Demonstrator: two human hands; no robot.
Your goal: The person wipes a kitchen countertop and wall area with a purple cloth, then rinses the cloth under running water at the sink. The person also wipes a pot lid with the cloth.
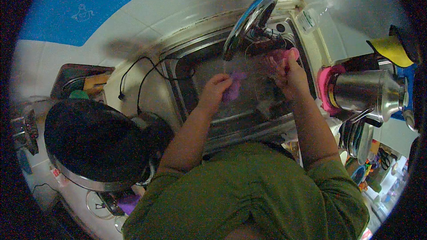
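My left hand reaches over the metal sink and pinches a soft purple cloth or mesh scrubber. Above it hangs the spout of a chrome faucet, and a thin stream of water seems to fall close to my fingers. On the sink's right side, my right hand grips a crumpled pink cloth or scrubber, its thumb on top. A faint curved outline to the left of that hand may be a clear container, too blurred to tell.
A large black-topped appliance stands left of the sink, with a black power cord looping to the sink's rim. Right of the sink are a steel canister, a pink object and stacked plates. Tiled wall rises behind.
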